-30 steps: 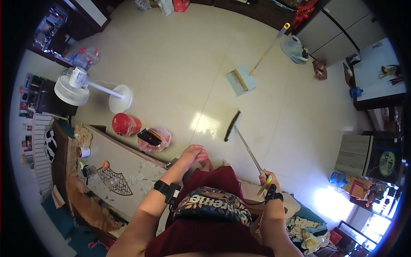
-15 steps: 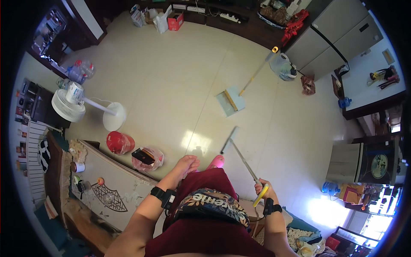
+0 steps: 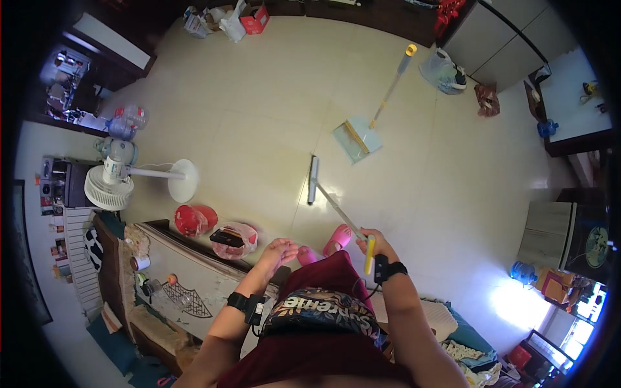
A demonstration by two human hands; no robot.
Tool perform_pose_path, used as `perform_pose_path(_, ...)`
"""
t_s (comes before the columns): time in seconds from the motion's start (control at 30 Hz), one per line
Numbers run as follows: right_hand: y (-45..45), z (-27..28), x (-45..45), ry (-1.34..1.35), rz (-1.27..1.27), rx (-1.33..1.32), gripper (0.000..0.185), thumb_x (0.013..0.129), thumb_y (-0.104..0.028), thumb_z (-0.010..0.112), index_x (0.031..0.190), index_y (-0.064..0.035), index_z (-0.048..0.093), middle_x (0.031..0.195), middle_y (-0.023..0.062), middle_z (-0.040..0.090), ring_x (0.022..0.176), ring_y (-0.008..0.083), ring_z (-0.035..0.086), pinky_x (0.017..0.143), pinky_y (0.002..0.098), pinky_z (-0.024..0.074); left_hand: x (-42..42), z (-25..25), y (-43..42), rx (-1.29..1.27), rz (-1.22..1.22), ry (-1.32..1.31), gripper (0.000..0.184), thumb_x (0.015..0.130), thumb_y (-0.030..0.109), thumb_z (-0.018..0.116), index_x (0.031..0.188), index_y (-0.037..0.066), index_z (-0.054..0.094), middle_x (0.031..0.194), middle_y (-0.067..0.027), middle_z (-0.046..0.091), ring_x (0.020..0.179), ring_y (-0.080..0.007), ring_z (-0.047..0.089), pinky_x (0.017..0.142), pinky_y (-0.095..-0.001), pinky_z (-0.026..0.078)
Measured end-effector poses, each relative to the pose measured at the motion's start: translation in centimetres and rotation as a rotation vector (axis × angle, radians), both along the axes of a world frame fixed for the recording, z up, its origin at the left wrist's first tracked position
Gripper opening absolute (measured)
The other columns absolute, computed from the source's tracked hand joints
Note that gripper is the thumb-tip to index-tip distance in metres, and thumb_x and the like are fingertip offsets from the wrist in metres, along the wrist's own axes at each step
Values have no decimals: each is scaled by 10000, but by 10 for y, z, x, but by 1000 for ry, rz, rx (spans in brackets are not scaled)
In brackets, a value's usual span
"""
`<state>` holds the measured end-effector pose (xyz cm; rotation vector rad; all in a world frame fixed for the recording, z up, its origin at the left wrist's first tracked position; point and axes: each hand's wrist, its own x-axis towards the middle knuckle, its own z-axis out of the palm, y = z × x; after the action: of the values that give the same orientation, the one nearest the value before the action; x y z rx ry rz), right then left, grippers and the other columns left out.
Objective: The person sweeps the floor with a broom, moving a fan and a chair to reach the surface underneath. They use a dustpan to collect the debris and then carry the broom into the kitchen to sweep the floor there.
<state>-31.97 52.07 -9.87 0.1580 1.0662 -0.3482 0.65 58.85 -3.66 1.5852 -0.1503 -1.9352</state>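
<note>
My right hand (image 3: 378, 244) is wrapped round the grey pole of a broom (image 3: 337, 208), close to its yellow grip end. The broom's narrow bar-shaped head (image 3: 313, 181) rests on the tiled floor ahead of my feet. My left hand (image 3: 278, 253) hovers beside my left leg with its fingers loosely apart, holding nothing. Ahead and to the right of the broom head, a pale blue dustpan (image 3: 366, 137) sits on the floor, its long yellow-tipped handle (image 3: 396, 81) leaning away from me. Pink slippers (image 3: 337, 239) are on my feet.
On the left stand a white fan (image 3: 184, 181), a red bucket (image 3: 195, 220) and a bag-lined bin (image 3: 234, 251) beside a low table (image 3: 223, 310). Plastic bags (image 3: 444, 71) lie by the grey cabinet at the far right. A red box (image 3: 255, 21) is at the back.
My right hand has moved left and forward with the broom. Its head has slid forward and left over the floor and turned nearly lengthwise. My left hand has risen slightly. The view has shifted.
</note>
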Motion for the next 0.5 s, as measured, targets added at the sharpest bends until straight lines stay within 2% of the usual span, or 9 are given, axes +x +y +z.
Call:
perform_pose_path(0.1,27,-8,-60,88,9,92,318,805,-351,586,745,-64,462,565,42,507,365,100,424,325,201,348,-11,4,-18,-9,14,5,179,900,104,428,1052,34,491,971,-117,581,870,-205,603,782,-299,506)
perform_pose_path(0.17,51,12,-93,352,-105,139,295,812,-344,575,740,-81,462,570,52,525,353,102,418,323,200,353,-23,8,-32,-15,20,5,175,900,108,437,1047,34,498,966,-117,586,866,-205,603,786,-305,507)
perform_pose_path(0.23,80,16,-139,215,-107,85,278,824,-333,560,737,-89,458,566,47,516,363,103,422,333,199,361,-33,11,-45,-21,17,-8,170,903,117,449,1040,34,508,963,-118,593,863,-207,604,795,-319,507)
perform_pose_path(0.4,112,37,-187,325,-242,240,270,851,-345,502,768,-94,450,570,59,503,390,109,430,347,209,355,-58,11,-76,-9,-32,9,172,903,111,438,1045,37,500,982,-123,592,872,-200,604,776,-301,511)
perform_pose_path(0.5,108,35,-183,366,-126,201,248,819,-333,534,844,-109,430,643,73,518,430,124,443,360,227,353,-69,6,-92,12,-62,26,180,903,109,432,1056,40,496,994,-127,591,882,-199,603,766,-294,513)
